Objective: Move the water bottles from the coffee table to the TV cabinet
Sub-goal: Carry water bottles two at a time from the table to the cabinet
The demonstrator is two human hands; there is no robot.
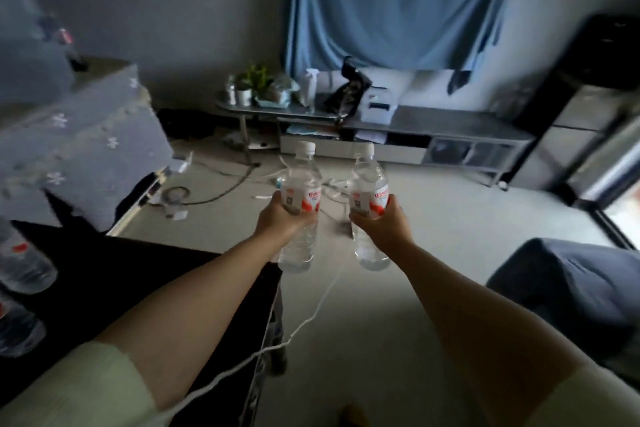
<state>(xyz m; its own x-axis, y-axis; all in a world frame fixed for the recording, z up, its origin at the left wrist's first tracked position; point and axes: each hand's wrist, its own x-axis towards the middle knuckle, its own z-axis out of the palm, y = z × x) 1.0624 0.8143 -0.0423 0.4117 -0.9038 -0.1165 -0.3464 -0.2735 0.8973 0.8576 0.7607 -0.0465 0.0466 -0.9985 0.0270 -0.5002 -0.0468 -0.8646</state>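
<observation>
My left hand point(280, 218) grips a clear water bottle point(300, 180) with a white cap and a red-and-white label, held upright over the floor. My right hand point(384, 222) holds a second, matching water bottle point(367, 177) beside it. Both bottles are in the air, a short gap between them. The dark coffee table point(138, 274) lies at the lower left, with two more water bottles point(24, 263) at its left edge. The grey TV cabinet point(450, 121) stands against the far wall, under a blue cloth.
On the cabinet's left half stand a potted plant point(254, 80), a spray bottle point(310, 87), a dark bag point(349, 90) and a white box point(379, 107). Cables point(221, 191) lie on the floor. A patterned sofa point(86, 142) is left, a blue cushion point(575, 284) right.
</observation>
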